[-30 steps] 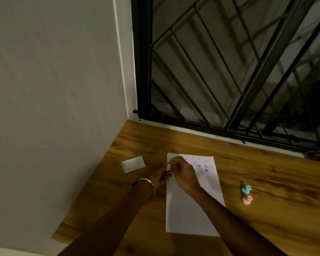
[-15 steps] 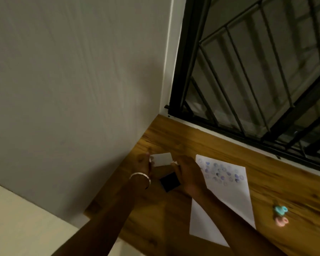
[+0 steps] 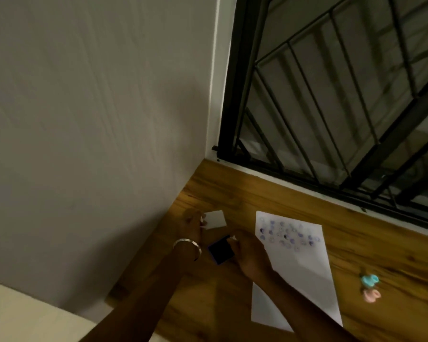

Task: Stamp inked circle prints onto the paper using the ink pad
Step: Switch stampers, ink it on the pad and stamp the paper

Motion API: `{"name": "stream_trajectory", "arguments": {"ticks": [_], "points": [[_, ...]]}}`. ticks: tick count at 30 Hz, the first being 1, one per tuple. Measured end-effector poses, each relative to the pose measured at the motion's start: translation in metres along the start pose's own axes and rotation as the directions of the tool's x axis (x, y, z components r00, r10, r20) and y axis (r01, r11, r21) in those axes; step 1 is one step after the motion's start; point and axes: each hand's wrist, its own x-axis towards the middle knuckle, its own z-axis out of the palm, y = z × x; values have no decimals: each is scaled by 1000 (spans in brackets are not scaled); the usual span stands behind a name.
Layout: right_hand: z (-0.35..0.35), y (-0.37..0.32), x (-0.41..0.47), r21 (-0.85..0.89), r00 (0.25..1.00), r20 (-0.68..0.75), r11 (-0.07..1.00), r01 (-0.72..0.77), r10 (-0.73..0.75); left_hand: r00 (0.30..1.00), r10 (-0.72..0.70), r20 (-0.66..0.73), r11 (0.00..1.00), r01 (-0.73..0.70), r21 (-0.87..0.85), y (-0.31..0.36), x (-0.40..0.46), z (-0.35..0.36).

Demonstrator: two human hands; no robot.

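Note:
A white sheet of paper [image 3: 304, 265] lies on the wooden table [image 3: 277, 196], with several blue circle prints near its top edge. Left of it sits the open dark blue ink pad [image 3: 220, 249]. My left hand [image 3: 192, 224], a metal bangle on its wrist, holds the pad's white lid [image 3: 216, 219] up by its left edge. My right hand [image 3: 248, 254] is closed at the pad's right edge, with something small and white pinched in its fingertips; I cannot make out what it is.
A teal stamp [image 3: 370, 280] and a pink stamp [image 3: 371, 295] lie on the table right of the paper. A grey wall stands to the left. A black window grille [image 3: 331, 107] runs along the table's far edge.
Both hands have left the paper's top left corner and moved left to the ink pad. The white lid has been lifted off, uncovering the dark pad. The camera swung left.

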Motion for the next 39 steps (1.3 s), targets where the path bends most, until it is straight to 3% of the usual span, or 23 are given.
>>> {"name": "stream_trajectory", "arguments": {"ticks": [5,11,13,17,23,28,36,39], "points": [[-28,21,-16,2,974,-227,1000,-10,11,998,-42,52,997,39,59,-10,-4,17],[-86,90,-47,-146,902,-396,958,-245,170,986,-108,130,989,93,119,-31,-31,56],[-97,109,-51,-282,899,-408,915,-288,158,975,-126,182,984,99,150,-42,-45,69],[-111,120,-54,-390,905,-411,875,-288,114,945,-188,267,968,133,212,-55,-57,100],[-108,125,-40,-344,917,-386,906,-246,103,898,-294,328,932,193,306,-56,-62,124],[-84,143,-33,-502,948,-266,815,-291,175,888,-317,334,925,210,318,-60,-62,123],[-83,151,-27,-521,965,-231,823,-227,120,886,-322,334,919,208,336,-58,-60,126],[-91,139,-35,-378,934,-332,889,-259,131,862,-356,360,909,230,347,-54,-65,128]]}}
